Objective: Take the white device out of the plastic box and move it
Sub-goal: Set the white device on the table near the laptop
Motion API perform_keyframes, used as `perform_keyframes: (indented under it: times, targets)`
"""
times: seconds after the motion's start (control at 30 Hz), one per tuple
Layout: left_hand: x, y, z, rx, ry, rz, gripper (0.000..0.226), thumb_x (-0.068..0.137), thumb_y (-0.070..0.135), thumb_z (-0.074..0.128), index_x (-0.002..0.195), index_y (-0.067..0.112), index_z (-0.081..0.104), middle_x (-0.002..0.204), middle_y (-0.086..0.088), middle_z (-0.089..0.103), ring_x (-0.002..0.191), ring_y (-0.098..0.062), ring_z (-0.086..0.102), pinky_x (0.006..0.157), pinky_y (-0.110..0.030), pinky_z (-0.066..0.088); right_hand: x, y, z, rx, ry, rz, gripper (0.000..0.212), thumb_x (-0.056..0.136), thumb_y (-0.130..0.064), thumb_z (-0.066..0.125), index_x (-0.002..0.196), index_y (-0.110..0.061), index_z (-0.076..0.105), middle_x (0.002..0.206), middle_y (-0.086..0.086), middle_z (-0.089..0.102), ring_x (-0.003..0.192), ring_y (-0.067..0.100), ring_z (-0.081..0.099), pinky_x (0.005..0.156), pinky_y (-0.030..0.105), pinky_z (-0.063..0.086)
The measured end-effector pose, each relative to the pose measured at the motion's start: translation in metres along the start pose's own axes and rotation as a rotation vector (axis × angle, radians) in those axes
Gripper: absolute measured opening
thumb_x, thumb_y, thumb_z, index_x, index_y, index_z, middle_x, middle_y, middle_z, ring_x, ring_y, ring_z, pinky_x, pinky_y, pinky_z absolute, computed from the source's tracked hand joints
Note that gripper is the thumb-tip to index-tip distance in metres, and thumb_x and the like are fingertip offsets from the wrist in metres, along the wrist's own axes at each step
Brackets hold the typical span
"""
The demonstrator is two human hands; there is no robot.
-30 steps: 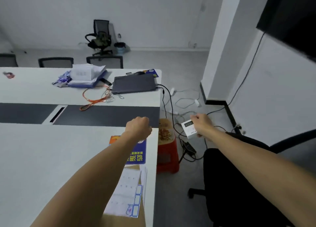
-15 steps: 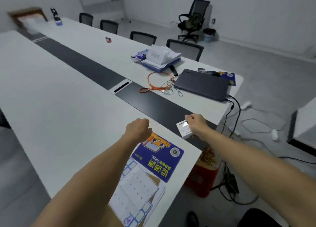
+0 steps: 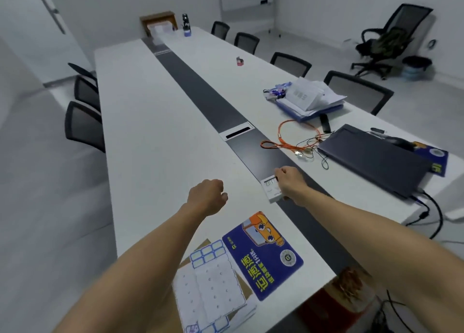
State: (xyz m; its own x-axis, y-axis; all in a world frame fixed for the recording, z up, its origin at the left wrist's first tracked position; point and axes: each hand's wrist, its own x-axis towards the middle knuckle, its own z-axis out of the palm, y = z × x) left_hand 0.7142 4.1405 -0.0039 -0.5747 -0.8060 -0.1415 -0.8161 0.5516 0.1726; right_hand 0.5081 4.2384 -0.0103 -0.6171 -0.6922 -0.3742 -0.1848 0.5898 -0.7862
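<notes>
The white device (image 3: 270,189) is a small flat box with a little display on its face. My right hand (image 3: 290,184) is shut on it from the right, holding it low over the long white table (image 3: 140,136), at the edge of the table's dark centre strip (image 3: 200,91). My left hand (image 3: 207,194) hovers above the table to the left of the device, closed in a loose fist with nothing in it. I cannot make out the plastic box.
A blue card with an orange cartoon (image 3: 263,255) and white sticker sheets (image 3: 208,292) lie near the table's front edge. A closed laptop (image 3: 374,159), orange cable (image 3: 288,139) and paper stack (image 3: 308,99) sit to the right. Black chairs line both sides. A red stool (image 3: 334,305) stands below.
The view has swung left from the floor to the table. My right hand has carried the white device from over the floor to above the table's dark strip. My left fist stays put.
</notes>
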Motion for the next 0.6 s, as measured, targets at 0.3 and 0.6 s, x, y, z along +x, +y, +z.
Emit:
perform_keyframes:
  times: [0.3,0.6]
  targets:
    - [0.003,-0.029,-0.013,-0.297,-0.027,0.007,0.031,0.092,0.038,0.054,0.115,0.019,0.062,0.108,-0.004,0.068,0.091,-0.020,0.062,0.077,-0.033,0.052,0.004,-0.046,0.039,0.183,-0.118,0.040,0.027,0.102,-0.022,0.038,0.095,-0.012,0.062,0.094,0.016,0.067,0.079,0.026,0.066,0.043,0.025,0.049]
    - [-0.021,-0.020,-0.022,-0.929,-0.091,0.003,0.044,0.080,0.039,0.073,0.120,0.026,0.060,0.126,0.005,0.058,0.110,-0.012,0.055,0.083,-0.028,0.053,-0.004,-0.043,0.040,0.311,-0.401,0.289,0.028,0.094,-0.029,0.062,0.101,-0.003,0.066,0.069,0.010,0.075,0.060,0.019,0.073,0.043,0.021,0.051]
